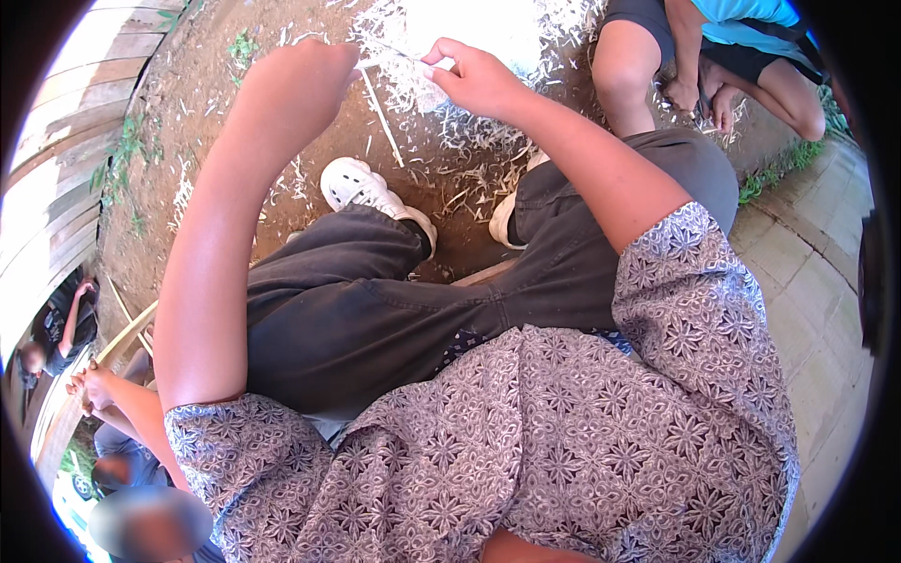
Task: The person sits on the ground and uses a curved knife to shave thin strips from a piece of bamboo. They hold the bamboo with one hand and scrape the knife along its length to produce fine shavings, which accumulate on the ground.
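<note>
My left hand [305,80] is closed in a fist over the ground at the upper left, its back toward me, so what its fingers hold is hidden. A few centimetres to the right, the thumb and forefinger of my right hand [469,77] pinch the end of a thin strip [399,53]. It spans the gap toward my left hand, too fine to make out well. A longer pale strip [382,114] slants down from beside my left fist; I cannot tell whether it is held or lies on the soil.
Pale shavings [450,127] litter the brown soil around a bright white sheet [488,33]. My white clogs [361,183] rest below my hands. One person crouches at the upper right, hands [690,94] low; others sit at the lower left near long pale slats [66,413]. Paving [788,272] lies right.
</note>
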The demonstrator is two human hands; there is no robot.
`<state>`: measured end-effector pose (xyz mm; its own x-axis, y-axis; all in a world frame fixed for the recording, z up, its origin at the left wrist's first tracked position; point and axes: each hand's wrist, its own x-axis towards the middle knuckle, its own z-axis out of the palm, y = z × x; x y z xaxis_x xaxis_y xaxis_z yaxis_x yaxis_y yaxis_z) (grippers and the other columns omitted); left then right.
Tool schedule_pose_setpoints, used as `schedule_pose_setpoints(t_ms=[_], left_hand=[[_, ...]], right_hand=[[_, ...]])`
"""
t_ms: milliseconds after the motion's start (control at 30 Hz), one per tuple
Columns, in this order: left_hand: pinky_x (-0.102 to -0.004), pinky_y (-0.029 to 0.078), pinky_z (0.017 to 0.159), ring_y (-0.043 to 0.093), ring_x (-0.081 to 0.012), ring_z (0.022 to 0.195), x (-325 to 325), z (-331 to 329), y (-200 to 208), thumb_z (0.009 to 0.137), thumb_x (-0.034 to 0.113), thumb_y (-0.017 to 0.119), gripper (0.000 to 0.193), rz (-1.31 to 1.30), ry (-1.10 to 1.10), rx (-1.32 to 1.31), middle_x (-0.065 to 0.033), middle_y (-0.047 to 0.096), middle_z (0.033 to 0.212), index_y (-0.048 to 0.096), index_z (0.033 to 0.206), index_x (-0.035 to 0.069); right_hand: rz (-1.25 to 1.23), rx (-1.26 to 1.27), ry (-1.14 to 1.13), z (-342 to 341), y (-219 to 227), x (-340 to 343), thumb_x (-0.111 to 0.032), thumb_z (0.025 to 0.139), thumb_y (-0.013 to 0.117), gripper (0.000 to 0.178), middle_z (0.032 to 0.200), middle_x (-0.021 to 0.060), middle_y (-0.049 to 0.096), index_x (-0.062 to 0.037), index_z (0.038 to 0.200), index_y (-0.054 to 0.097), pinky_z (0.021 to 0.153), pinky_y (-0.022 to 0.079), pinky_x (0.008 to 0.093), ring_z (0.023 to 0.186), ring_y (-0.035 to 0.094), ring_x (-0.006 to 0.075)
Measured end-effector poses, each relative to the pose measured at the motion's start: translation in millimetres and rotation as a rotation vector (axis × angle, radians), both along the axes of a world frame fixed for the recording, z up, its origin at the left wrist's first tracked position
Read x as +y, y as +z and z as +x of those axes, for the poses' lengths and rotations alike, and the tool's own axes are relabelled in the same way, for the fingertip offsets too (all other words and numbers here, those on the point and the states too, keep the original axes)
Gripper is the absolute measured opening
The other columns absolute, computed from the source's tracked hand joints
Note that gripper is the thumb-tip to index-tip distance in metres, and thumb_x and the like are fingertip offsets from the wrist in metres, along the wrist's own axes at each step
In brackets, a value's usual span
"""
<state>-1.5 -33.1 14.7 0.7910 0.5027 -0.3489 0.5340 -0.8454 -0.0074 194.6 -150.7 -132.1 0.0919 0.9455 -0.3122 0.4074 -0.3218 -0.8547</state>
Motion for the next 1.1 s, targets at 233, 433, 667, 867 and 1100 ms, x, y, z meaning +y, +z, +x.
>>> schedule_pose_setpoints(t_ms=[233, 433, 667, 867, 1100], left_hand=[[-0.0518, 0.053, 0.074, 0.069, -0.0398, 0.083, 8, -5, 0, 0.103, 0.024, 0.053, 0.023, 0.031, -0.059, -0.044, -0.0206, 0.07, 0.083, 0.066, 0.105, 0.005], [-0.0502, 0.055, 0.072, 0.07, -0.0391, 0.082, 5, -1, -5, 0.099, 0.014, 0.055, 0.017, 0.12, -0.121, -0.079, -0.0199, 0.07, 0.082, 0.065, 0.109, 0.005], [-0.0494, 0.057, 0.072, 0.072, -0.0374, 0.082, 1, -2, 0, 0.098, 0.011, 0.054, 0.017, 0.16, -0.126, -0.029, -0.0187, 0.071, 0.082, 0.065, 0.11, 0.005], [-0.0487, 0.057, 0.071, 0.072, -0.0366, 0.081, 9, -7, -8, 0.097, 0.012, 0.056, 0.017, 0.141, -0.147, -0.051, -0.0188, 0.071, 0.082, 0.064, 0.11, 0.005], [-0.0474, 0.057, 0.07, 0.072, -0.036, 0.082, 1, 7, 3, 0.094, 0.006, 0.057, 0.019, 0.187, -0.17, -0.014, -0.0176, 0.071, 0.083, 0.063, 0.111, 0.007]], right_hand=[[-0.123, -0.264, -0.091, 45, -53, -20, -0.028, 0.1, 0.064, 0.025, 0.075, 0.0062, 0.066, -0.0113, 0.118, 0.062, 0.058, 0.045, 0.0321, 0.058, 0.055, 0.0123], [-0.003, 0.108, -0.039, -1, 22, 5, -0.028, 0.1, 0.064, 0.024, 0.072, 0.0053, 0.062, -0.0115, 0.117, 0.064, 0.062, 0.046, 0.0348, 0.062, 0.057, 0.0162], [0.032, -0.078, 0.024, 4, 3, -4, -0.026, 0.101, 0.064, 0.022, 0.069, 0.0021, 0.057, -0.0117, 0.118, 0.063, 0.058, 0.042, 0.0319, 0.059, 0.051, 0.0116], [-0.017, -0.237, -0.034, 43, -48, -23, -0.026, 0.1, 0.064, 0.023, 0.067, 0.0028, 0.055, -0.0098, 0.116, 0.063, 0.057, 0.042, 0.0333, 0.057, 0.049, 0.0129], [0.056, 0.095, 0.009, -10, 30, 6, -0.025, 0.103, 0.062, 0.023, 0.065, -0.0014, 0.054, -0.0097, 0.12, 0.062, 0.052, 0.036, 0.0289, 0.053, 0.043, 0.0063]])
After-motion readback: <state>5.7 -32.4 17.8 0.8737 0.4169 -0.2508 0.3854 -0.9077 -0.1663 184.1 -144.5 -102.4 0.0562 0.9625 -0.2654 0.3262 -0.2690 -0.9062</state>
